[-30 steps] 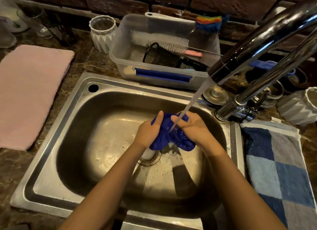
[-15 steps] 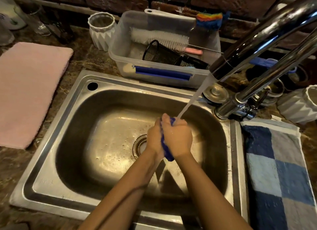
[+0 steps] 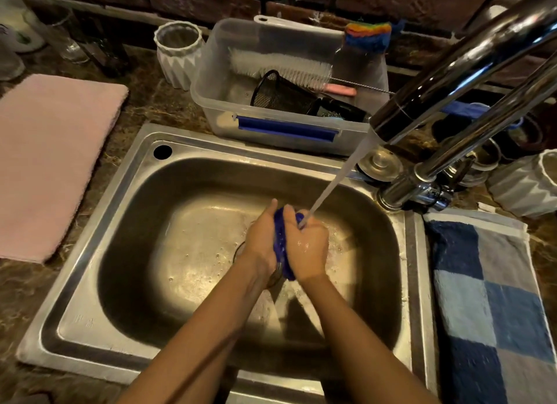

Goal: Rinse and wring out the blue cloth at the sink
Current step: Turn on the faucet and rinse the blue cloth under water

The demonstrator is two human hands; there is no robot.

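Observation:
The blue cloth [image 3: 281, 240] is bunched into a narrow wad, pressed between my two palms over the middle of the steel sink [image 3: 126, 192]. My left hand [image 3: 261, 237] squeezes it from the left and my right hand [image 3: 306, 247] from the right, so only a blue strip shows between them. Water [image 3: 337, 174] streams from the chrome faucet [image 3: 428, 96] at the upper right and lands on the cloth's top and my right fingers. The drain is mostly hidden behind my left wrist.
A clear plastic bin [image 3: 211, 108] with a bottle brush [image 3: 277, 66] and black mesh cup stands behind the sink. A pink towel [image 3: 48, 156] lies left, a blue checked towel [image 3: 488, 307] right. White ribbed cups [image 3: 177, 50] [image 3: 527, 186] and glasses stand on the counter.
One second ago the cloth was spread open between my hands; since then I have pressed both palms together on it, squashing it into a tight wad under the stream.

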